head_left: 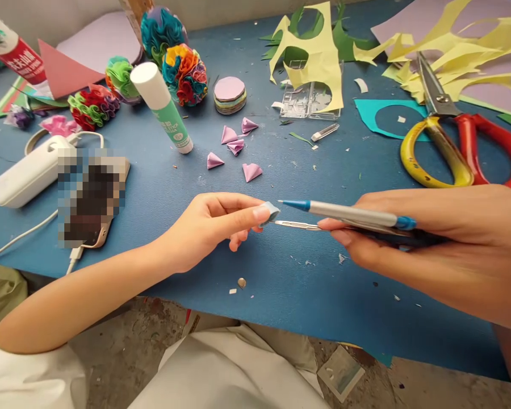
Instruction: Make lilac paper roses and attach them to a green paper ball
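Note:
My left hand (215, 224) pinches a small folded pale blue-grey paper piece (271, 212) between thumb and fingers, just above the blue table (281, 272). My right hand (430, 244) is closed on a stapler (357, 222), silver with blue ends, whose jaws point left at the paper piece. The lower metal jaw (296, 225) reaches the folded paper. Several folded pink paper cones (238, 149) lie on the table beyond my hands.
A glue stick (162, 105) lies at the upper left beside colourful paper flower balls (183, 71). Red-and-yellow scissors (455, 142) lie on the right amid yellow paper scraps (319, 51). A stack of paper circles (230, 94), a clear plastic box (309, 102), a phone and a white power bank (29, 173) rest nearby.

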`<state>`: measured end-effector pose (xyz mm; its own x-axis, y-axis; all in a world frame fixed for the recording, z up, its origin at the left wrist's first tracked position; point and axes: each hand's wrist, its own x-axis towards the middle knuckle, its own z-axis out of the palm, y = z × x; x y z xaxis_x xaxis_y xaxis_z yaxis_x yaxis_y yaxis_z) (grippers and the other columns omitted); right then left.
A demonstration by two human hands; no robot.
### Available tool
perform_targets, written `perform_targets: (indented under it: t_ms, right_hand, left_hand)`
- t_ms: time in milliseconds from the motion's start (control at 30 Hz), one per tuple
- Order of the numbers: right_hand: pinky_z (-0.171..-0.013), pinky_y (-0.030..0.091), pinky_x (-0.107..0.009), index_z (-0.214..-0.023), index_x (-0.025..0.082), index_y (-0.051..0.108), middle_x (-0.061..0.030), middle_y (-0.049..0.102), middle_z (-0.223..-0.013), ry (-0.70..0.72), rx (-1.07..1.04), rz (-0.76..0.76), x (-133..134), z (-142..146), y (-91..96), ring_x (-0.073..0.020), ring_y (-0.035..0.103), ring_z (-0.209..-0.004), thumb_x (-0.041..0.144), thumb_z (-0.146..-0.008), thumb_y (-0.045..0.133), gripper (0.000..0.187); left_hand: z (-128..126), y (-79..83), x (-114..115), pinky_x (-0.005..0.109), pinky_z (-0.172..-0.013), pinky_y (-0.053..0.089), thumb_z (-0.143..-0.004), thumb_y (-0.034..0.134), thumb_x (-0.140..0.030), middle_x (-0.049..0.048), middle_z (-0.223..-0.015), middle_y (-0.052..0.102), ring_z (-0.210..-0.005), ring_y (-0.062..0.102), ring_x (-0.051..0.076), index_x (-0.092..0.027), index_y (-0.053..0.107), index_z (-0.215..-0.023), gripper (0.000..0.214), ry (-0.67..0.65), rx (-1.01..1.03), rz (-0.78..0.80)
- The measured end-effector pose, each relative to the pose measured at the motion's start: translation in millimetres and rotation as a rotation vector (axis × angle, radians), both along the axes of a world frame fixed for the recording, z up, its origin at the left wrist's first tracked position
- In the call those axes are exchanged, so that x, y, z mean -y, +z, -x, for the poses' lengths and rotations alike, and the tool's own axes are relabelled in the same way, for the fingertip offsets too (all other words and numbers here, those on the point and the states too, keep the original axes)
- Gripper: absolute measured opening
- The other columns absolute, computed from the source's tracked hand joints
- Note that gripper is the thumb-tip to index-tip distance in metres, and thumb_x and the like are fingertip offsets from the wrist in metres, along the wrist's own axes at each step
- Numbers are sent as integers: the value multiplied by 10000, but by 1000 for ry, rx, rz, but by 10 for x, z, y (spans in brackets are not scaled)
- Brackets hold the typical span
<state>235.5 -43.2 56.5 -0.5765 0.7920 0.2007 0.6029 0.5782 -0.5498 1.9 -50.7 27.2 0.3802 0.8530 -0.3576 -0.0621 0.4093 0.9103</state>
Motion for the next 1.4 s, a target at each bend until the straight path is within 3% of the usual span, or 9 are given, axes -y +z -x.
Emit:
perform_targets:
  t_ms: [200,533,833,1033,1200,1400]
  right_hand:
    - [-480,382,-216,-834,241,666,57,558,-576,118,-29,-38,-3,-23,-54,-61,456,-471,194,-842,545,130]
    - [-420,333,-206,-768,201,668,71,494,-517,106,-144,-29,11,6,-78,-42,342,-417,168,-800,594,87]
    - [-382,310,-206,-822,232,698,72,547,-529,13,-232,97,4,27,-149,-45,373,-421,194,-783,632,86]
    - [-390,336,-217,-786,268,716,55,601,-566,-97,-307,194,16,35,-156,-71,462,-447,226,-768,645,84]
    - [-393,347,-236,-758,261,732,32,554,-523,-159,-325,300,-26,55,-182,-89,433,-443,333,-763,647,111]
    - [-402,329,-245,-719,259,732,19,513,-503,-236,-348,322,-43,68,-142,-97,394,-458,372,-722,669,130]
  left_hand:
    - [-11,-10,15,138,-463,389,-735,720,-318,-18,-683,590,-525,450,24,-146,728,-851,208,-26,-62,54]
    - [-5,-11,14,127,-465,402,-740,709,-307,-29,-621,566,-518,460,25,-160,731,-774,153,-29,-14,67]
    - [5,-2,-10,162,-505,423,-729,697,-322,-9,-637,594,-542,479,44,-136,735,-774,195,-9,-13,44]
    - [17,7,-20,168,-556,430,-761,677,-323,-6,-650,596,-572,482,45,-123,710,-714,208,-14,71,21]
    - [39,18,-19,169,-567,424,-774,673,-336,-7,-653,591,-583,482,46,-126,708,-741,216,-33,105,14]
    - [39,27,-32,171,-572,428,-773,667,-348,-5,-672,588,-592,488,51,-130,700,-800,223,-23,96,17]
